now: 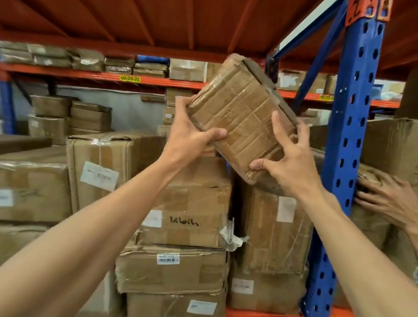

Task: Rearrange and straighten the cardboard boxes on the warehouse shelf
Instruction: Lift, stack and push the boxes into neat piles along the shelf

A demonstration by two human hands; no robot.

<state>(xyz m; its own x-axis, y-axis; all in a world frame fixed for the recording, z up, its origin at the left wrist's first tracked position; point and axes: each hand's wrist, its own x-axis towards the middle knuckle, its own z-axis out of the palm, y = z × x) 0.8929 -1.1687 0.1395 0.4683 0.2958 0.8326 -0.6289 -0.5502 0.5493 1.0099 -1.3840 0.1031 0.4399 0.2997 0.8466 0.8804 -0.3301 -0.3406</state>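
Head view: small taped box (241, 118) held up in the air, tilted, its top corner leaning right toward the blue upright (352, 134), above the stacked boxes on the shelf. Not resting on anything as far as I can tell; its lower right corner sits just above the tall box (276, 228) at centre right

Step in hand, judged: turn the small box level and set it down square on the stack. To do it well: rotate until the long edges run parallel with the shelf front, lower flat onto the "lebih"-marked box (189, 202) or the tall box, keep both hands on until it sits, and keep clear of the upright

Left hand (189, 136): closed around the box's lower left corner, thumb across the near face, fingers wrapped behind. Right hand (290, 162): clamped on the lower right edge, thumb at the bottom corner, fingers spread up the near face and over the right side

Another person's hand (385, 197) far right, past the upright, pressing on a box there

Risk: tape is slick and wrinkled, grip could slip while turning
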